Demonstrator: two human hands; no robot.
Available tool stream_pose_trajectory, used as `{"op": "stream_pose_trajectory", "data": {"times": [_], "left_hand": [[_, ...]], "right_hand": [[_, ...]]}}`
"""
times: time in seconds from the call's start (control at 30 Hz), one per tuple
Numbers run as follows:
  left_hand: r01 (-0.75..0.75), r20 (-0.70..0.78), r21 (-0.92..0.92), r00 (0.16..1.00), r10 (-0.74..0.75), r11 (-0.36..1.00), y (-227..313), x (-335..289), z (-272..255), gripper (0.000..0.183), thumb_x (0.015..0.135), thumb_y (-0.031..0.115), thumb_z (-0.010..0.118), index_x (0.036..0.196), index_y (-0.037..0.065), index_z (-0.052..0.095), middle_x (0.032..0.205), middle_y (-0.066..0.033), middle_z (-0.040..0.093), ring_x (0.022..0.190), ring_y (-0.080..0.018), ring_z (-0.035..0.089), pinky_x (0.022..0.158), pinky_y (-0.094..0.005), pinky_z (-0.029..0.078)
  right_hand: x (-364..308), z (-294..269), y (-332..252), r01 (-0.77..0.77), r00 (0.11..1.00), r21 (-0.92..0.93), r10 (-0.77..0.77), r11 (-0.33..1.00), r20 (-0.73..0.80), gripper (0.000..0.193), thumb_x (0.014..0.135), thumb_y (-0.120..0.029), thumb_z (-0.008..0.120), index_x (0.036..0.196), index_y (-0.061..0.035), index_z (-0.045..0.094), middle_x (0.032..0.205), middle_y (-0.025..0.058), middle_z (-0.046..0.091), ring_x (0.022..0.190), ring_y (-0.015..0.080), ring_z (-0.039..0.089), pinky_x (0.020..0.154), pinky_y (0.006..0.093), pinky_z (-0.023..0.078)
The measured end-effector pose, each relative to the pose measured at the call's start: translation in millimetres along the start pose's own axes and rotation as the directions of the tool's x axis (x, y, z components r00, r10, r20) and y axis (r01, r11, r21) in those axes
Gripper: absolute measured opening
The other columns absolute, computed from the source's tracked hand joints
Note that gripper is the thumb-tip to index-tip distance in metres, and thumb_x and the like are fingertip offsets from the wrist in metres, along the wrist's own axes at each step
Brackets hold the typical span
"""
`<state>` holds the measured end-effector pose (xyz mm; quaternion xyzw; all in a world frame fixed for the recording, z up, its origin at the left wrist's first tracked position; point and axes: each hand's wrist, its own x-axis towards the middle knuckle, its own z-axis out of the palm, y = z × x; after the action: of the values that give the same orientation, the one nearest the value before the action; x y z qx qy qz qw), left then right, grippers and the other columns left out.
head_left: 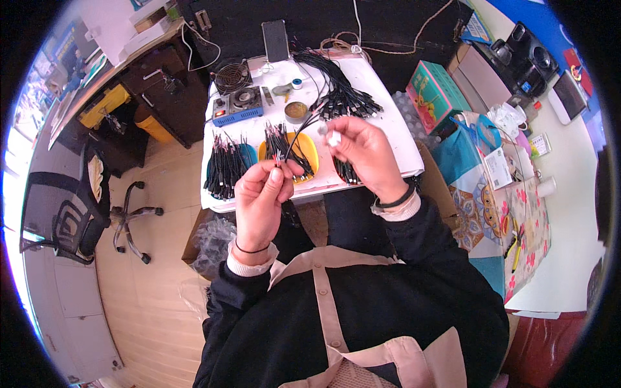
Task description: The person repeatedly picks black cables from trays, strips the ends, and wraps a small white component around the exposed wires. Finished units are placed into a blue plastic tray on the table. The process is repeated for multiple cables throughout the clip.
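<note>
Above the near edge of the white table [383,87], my left hand [262,187] pinches the stripped end of a black cable, where thin red and white wires [278,157] stick up. My right hand [367,152] is closed, thumb against fingers, on a small white piece [334,138] whose kind I cannot make out. A black cable [301,129] runs up from near my left fingers toward my right hand. Behind my hands, short black cables lie in bundles: one on the left [226,169], one in a yellow tray [310,152], another partly hidden under my right hand [346,169].
A blue soldering station [238,107], a fan [233,76], a round tin [296,111] and a propped phone [275,40] stand farther back. Long black cables [339,87] spread across the table's back right. An office chair [71,213] is at left; boxes and a side counter [556,213] flank the right.
</note>
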<state>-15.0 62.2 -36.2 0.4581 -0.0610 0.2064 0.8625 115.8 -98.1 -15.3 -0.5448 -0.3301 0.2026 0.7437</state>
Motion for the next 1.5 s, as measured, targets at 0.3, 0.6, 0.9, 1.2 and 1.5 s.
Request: {"op": "stream_pose_trajectory", "data": {"times": [0.3,0.6,0.9,1.2,1.5], "left_hand": [[0.138,0.021,0.109,0.990,-0.141,0.984,-20.1,-7.0,8.9,0.015,0.098,0.009,0.049,0.095,-0.001,0.060,0.101,-0.0133,0.066,0.062,-0.0059,0.044,0.059,-0.0189,0.038],[0.129,-0.090,0.081,0.989,-0.121,0.988,-22.0,2.8,12.2,0.018,0.099,0.011,0.048,0.100,-0.001,0.062,0.099,-0.0171,0.069,0.068,-0.0126,0.062,0.061,-0.0215,0.046],[0.064,-0.128,0.242,0.991,-0.033,0.968,-24.2,1.1,19.9,0.017,0.098,0.011,0.052,0.105,-0.002,0.061,0.087,-0.0095,0.069,0.058,-0.0095,0.058,0.051,-0.0193,0.041],[0.165,-0.046,-0.018,0.985,-0.166,0.986,-23.0,-2.1,15.1,0.017,0.098,0.010,0.051,0.100,-0.003,0.062,0.074,-0.0070,0.063,0.051,-0.0044,0.040,0.047,-0.0175,0.030],[0.292,0.060,-0.029,0.955,-0.290,0.956,-14.4,-8.3,13.9,0.018,0.097,0.010,0.051,0.094,-0.004,0.062,0.071,-0.0075,0.061,0.050,-0.0038,0.037,0.045,-0.0172,0.026]], "right_hand": [[3.8,-3.0,-9.5,0.055,0.982,-0.191,-0.087,0.980,-0.167,0.015,0.090,-0.007,0.065,0.101,0.0021,0.062,0.085,-0.0013,0.063,0.074,0.0017,0.054,0.065,0.0167,0.044],[-11.5,6.7,-3.3,0.120,0.992,-0.297,-0.128,0.947,-0.007,0.011,0.089,-0.003,0.062,0.099,0.0012,0.059,0.089,0.0003,0.058,0.076,0.0039,0.053,0.066,0.0192,0.044],[-9.6,21.1,-6.3,0.187,0.982,-0.342,-0.184,0.921,0.043,0.009,0.084,0.001,0.066,0.092,0.0025,0.062,0.082,0.0007,0.058,0.068,0.0023,0.053,0.058,0.0178,0.043],[-13.0,17.4,13.3,-0.140,0.988,0.201,0.122,0.970,0.100,0.010,0.091,-0.007,0.060,0.097,0.0010,0.057,0.086,0.0029,0.060,0.071,0.0086,0.057,0.063,0.0232,0.047],[-20.3,17.4,11.3,-0.341,0.939,0.411,0.292,0.845,0.180,0.011,0.091,-0.008,0.056,0.101,-0.0023,0.054,0.094,0.0059,0.056,0.074,0.0145,0.060,0.061,0.0282,0.053]]}}
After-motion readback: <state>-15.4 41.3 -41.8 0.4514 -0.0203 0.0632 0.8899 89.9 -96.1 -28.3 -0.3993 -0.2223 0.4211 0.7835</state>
